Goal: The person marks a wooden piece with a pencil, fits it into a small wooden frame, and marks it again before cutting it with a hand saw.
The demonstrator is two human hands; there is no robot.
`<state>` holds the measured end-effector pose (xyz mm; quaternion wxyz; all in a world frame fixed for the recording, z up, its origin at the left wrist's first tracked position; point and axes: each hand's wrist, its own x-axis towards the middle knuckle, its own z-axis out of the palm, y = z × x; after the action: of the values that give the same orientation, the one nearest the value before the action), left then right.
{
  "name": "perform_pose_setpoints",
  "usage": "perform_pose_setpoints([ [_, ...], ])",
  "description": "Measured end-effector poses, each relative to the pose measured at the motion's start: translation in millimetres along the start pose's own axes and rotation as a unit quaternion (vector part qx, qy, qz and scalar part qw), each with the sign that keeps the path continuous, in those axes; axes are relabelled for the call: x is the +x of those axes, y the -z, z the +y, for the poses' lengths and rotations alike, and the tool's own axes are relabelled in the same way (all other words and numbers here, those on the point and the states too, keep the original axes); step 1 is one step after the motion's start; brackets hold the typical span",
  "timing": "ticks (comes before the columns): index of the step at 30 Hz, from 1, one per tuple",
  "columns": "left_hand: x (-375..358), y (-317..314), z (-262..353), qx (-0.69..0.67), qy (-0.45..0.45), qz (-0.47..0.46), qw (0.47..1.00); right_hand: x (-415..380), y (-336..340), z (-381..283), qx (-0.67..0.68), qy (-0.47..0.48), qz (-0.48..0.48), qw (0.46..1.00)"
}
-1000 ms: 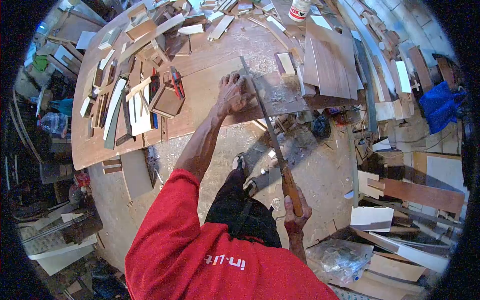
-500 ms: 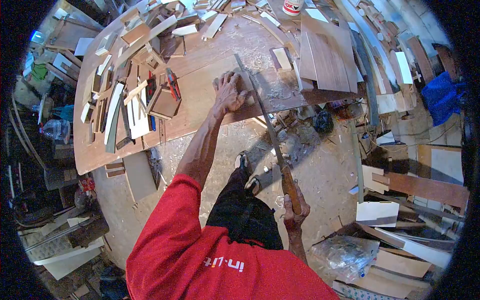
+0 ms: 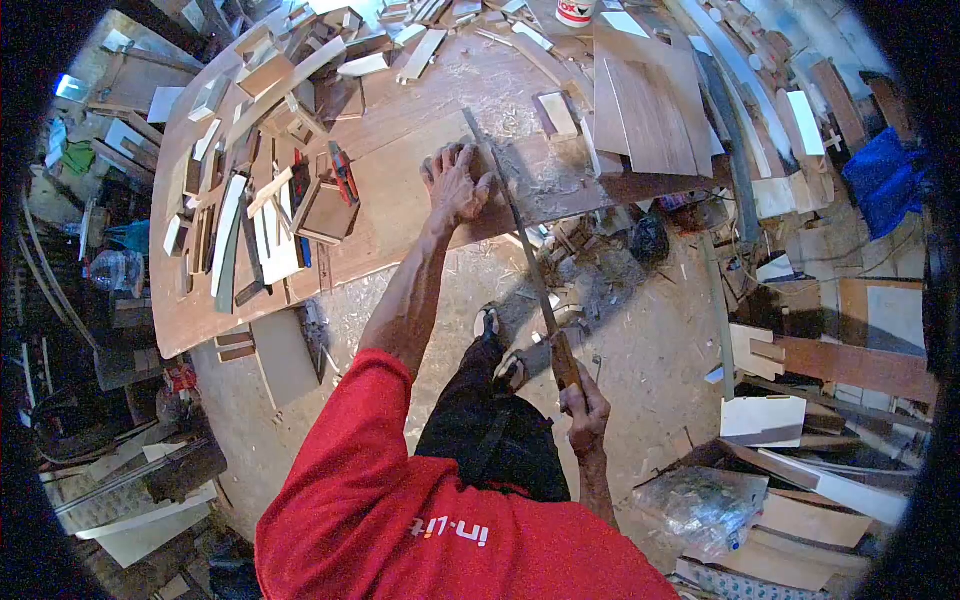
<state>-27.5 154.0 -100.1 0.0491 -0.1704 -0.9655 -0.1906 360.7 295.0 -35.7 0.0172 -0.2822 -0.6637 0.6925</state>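
My left hand [image 3: 460, 185] lies with spread fingers on a flat brown wooden board [image 3: 415, 150] on the worktable, just left of the saw blade. In my right hand [image 3: 587, 410] is the wooden handle of a handsaw [image 3: 533, 262], fingers wrapped round it. The long narrow blade runs from the handle up across the table's front edge and along the board's right side. How deep the teeth sit in the wood cannot be made out. A pair of red-handled pliers [image 3: 343, 175] lies left of my left hand, beside a small wooden box [image 3: 327, 211].
Wood offcuts and strips cover the left and back of the worktable [image 3: 225, 310]. Larger panels [image 3: 655, 110] lie at its right, near a white tub [image 3: 575, 12]. Shavings litter the floor around my feet. Stacked planks and a clear plastic bag [image 3: 700, 505] are at right.
My right hand and the saw handle have moved forward, toward the table, and a little left. The left hand stays on the board. The whole view has shifted slightly.
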Motion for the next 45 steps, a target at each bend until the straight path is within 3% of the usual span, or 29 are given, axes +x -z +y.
perform_pose_setpoints([
  [7, -2, 5, 5, -0.002, -0.007, 0.004, 1.000, -2, -8, 0, 0.046, 0.030, 0.078, 0.995],
  [9, -3, 4, 7, -0.015, -0.015, 0.016, 1.000, 3, -13, -5, -0.019, 0.077, 0.135, 0.988],
  [13, -7, -2, 3, -0.008, -0.042, 0.073, 0.996, 8, -18, -10, -0.068, 0.093, 0.136, 0.984],
  [21, -4, -7, 0, 0.010, -0.015, 0.025, 1.000, 9, -20, -10, -0.176, 0.139, 0.120, 0.967],
  [45, -6, -14, 0, 0.031, -0.015, 0.043, 0.998, 28, -20, 9, -0.129, 0.118, 0.117, 0.978],
])
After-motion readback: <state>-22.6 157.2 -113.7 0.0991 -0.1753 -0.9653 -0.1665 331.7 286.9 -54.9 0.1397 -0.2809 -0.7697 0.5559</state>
